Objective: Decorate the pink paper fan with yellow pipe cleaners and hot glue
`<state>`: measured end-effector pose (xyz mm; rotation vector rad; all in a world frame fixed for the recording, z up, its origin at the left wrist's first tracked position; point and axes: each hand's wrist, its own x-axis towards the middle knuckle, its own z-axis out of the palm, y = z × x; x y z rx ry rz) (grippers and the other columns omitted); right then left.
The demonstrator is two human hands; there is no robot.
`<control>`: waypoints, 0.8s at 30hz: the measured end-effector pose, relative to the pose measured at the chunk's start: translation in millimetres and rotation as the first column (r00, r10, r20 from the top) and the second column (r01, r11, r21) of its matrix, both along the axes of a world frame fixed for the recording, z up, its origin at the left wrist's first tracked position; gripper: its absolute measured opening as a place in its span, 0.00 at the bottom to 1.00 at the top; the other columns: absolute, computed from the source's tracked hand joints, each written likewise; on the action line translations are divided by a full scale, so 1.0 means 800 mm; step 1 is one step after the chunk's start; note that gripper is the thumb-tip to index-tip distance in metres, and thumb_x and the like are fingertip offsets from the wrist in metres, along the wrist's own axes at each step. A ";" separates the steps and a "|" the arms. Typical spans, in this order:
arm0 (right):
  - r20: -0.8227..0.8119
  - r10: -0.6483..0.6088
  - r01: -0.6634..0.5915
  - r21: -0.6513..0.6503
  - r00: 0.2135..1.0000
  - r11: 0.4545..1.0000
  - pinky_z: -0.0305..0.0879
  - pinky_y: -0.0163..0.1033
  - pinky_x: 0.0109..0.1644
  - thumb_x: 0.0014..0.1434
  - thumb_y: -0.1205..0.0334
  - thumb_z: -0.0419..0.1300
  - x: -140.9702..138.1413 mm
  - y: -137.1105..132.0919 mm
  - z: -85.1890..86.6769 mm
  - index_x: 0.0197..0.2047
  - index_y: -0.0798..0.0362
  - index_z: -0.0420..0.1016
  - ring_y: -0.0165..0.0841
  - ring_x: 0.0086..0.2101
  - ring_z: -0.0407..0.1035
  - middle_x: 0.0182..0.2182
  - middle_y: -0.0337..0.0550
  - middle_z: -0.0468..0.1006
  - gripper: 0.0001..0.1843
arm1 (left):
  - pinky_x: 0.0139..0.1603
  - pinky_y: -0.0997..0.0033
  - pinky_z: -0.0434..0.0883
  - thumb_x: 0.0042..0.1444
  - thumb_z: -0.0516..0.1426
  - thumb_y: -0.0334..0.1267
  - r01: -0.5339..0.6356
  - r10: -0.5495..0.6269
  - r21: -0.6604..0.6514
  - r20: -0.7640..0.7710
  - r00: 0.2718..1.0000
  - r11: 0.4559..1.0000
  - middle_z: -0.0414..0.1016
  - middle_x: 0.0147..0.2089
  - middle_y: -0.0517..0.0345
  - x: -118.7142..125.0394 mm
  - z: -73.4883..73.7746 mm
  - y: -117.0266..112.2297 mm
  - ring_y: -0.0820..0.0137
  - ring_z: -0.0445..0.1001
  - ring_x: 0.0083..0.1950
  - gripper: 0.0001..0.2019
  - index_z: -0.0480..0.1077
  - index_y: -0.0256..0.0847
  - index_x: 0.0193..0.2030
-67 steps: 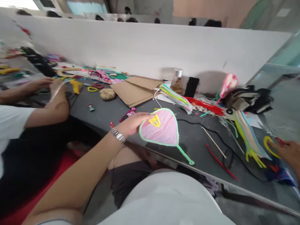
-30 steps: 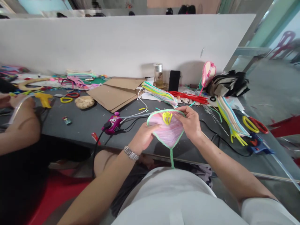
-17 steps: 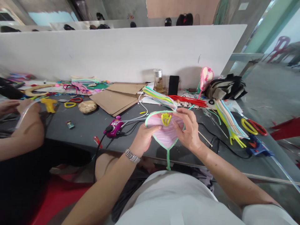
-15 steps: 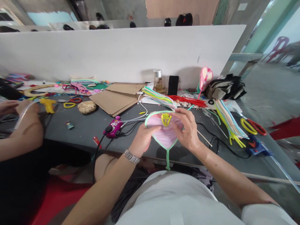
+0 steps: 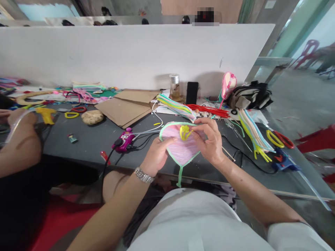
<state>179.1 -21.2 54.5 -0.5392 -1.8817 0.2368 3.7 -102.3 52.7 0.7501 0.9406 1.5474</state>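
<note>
My left hand (image 5: pixel 156 155) grips the left side of a pink heart-shaped piece (image 5: pixel 183 151) with a fuzzy green pipe-cleaner edge and a green stem hanging down. Its thumb lies across the front face. A yellow pipe-cleaner flower (image 5: pixel 185 129) with looped ends sits on the upper middle of the heart. My right hand (image 5: pixel 211 143) is closed, its thumb and index finger pinching at the right end of the yellow flower. The heart's right edge is partly hidden behind that hand.
Pipe-cleaner bundles (image 5: pixel 255 130), a blue glue gun (image 5: pixel 285 162), scissors (image 5: pixel 281 138) and a magenta power block (image 5: pixel 124 141) lie around on the grey table (image 5: pixel 86 150). Cardboard (image 5: pixel 128 108), a phone (image 5: pixel 192 93) and a jar (image 5: pixel 174 87) stand behind. A co-worker's arm (image 5: pixel 22 143) is at left.
My right fingers have come together at the yellow flower's right end, which now sticks out toward them. The heart has tilted slightly, its stem swinging left. The whole view has shifted a little.
</note>
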 end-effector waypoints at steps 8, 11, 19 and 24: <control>0.027 -0.018 0.019 -0.010 0.999 1.000 0.67 0.53 0.57 0.65 0.65 0.62 -0.003 0.004 0.001 0.45 0.48 0.78 0.43 0.51 0.72 0.48 0.47 0.78 0.06 | 0.53 0.60 0.76 0.49 0.72 0.36 -0.004 0.005 -0.018 0.058 0.998 1.000 0.86 0.48 0.49 0.002 -0.002 0.000 0.54 0.83 0.52 0.20 0.82 0.36 0.50; 0.074 -0.026 0.023 0.052 0.997 0.998 0.66 0.54 0.57 0.66 0.66 0.61 -0.007 0.002 0.004 0.48 0.47 0.78 0.43 0.52 0.72 0.50 0.48 0.77 0.09 | 0.52 0.61 0.76 0.48 0.72 0.37 -0.023 0.023 -0.004 0.047 0.999 1.000 0.86 0.45 0.50 0.005 0.000 0.000 0.55 0.83 0.50 0.18 0.82 0.36 0.46; 0.167 0.051 -0.070 0.107 0.985 0.992 0.62 0.56 0.61 0.70 0.61 0.57 -0.013 -0.004 0.020 0.50 0.46 0.78 0.44 0.57 0.69 0.53 0.47 0.76 0.10 | 0.47 0.63 0.75 0.48 0.72 0.38 -0.057 0.057 0.012 0.012 0.998 0.998 0.85 0.37 0.55 0.009 0.002 -0.002 0.58 0.83 0.44 0.13 0.83 0.37 0.41; 0.180 0.060 -0.086 0.137 0.982 0.987 0.64 0.55 0.60 0.68 0.63 0.60 -0.017 0.000 0.017 0.48 0.45 0.78 0.43 0.57 0.69 0.52 0.47 0.77 0.07 | 0.47 0.61 0.75 0.47 0.72 0.39 -0.024 0.024 0.019 0.010 1.000 1.000 0.85 0.38 0.52 0.010 0.006 -0.003 0.56 0.83 0.45 0.15 0.82 0.35 0.42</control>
